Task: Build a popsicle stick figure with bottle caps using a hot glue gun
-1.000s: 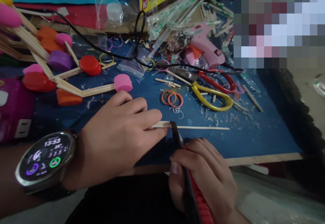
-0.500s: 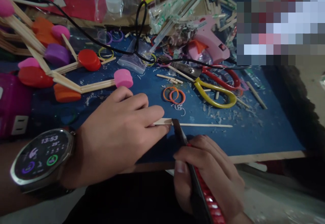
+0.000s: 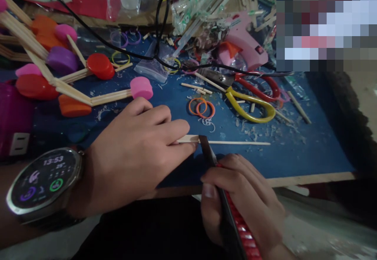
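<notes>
My left hand (image 3: pixel 141 154), with a watch on its wrist, is closed on pale wooden sticks (image 3: pixel 188 138) at the table's front. One thin stick (image 3: pixel 238 143) runs out to the right past the shorter ones. My right hand (image 3: pixel 244 197) grips a utility knife (image 3: pixel 240 222) with a red and black handle. Its dark blade lies across the stick, just right of my left fingertips. Beyond my left hand stands a structure of joined sticks with coloured caps; its pink cap (image 3: pixel 141 88) is close to my knuckles.
Scissors (image 3: pixel 250 108) with red and yellow handles lie beyond the knife. Two orange rings (image 3: pixel 202 108) and stick offcuts sit left of them. A pink glue gun (image 3: pixel 246 42), a black cable (image 3: pixel 103 48) and plastic wrappers are farther back. A magenta box (image 3: pixel 17 118) stands at left.
The view has shifted slightly. Both hands, the knife and the stick keep nearly the same positions relative to each other.
</notes>
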The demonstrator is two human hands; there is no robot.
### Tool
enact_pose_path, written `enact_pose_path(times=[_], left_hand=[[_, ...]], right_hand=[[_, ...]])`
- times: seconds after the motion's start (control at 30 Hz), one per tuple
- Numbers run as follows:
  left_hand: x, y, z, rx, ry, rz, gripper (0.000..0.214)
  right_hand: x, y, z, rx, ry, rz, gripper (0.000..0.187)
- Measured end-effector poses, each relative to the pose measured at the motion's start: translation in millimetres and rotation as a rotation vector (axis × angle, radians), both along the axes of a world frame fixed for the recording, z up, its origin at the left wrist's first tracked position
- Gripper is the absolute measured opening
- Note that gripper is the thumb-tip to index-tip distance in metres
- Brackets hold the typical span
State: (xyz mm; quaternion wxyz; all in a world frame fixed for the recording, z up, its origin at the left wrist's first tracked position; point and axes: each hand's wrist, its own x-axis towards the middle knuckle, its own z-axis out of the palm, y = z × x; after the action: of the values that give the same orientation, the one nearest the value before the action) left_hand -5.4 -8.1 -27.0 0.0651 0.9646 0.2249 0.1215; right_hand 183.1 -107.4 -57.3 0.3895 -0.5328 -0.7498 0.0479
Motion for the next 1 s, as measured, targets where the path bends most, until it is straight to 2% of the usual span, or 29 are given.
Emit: enact_pose_path(times=[0.17,0.3,0.53,0.73,0.9,1.0], left_hand=[[-0.8,-0.5,0.7,-0.009,0.03,0.014,0.035],[-0.7,-0.7,0.8,-0.001,0.032,0.009,0.045],[-1.1,-0.8,1.1,-0.043,0.031,-0.002,0.055],[-0.9,-0.9,0.9,-0.051,0.027,0.013,0.051],[-0.5,-0.8,0.1,-0.05,0.005,0.006,0.049],[-0.4,-0.7,0.6,-0.053,0.022,0.005,0.048]], right_hand=[[2.6,-0.9,3.1,-0.013,-0.077,0.029,0.016],[5.4,-4.7,6.8,-0.07,-0.155,0.07,0.017],[7.0,-6.8,7.5,-0.022,-0.144,0.101,0.02],[6.1,-2.3,4.9,-0.036,-0.199,0.066,0.014],[9.3,-2.9,5.2,-0.022,-0.191,0.154,0.018],[9.7,-1.9,5.1,-0.022,-0.189,0.118,0.016]])
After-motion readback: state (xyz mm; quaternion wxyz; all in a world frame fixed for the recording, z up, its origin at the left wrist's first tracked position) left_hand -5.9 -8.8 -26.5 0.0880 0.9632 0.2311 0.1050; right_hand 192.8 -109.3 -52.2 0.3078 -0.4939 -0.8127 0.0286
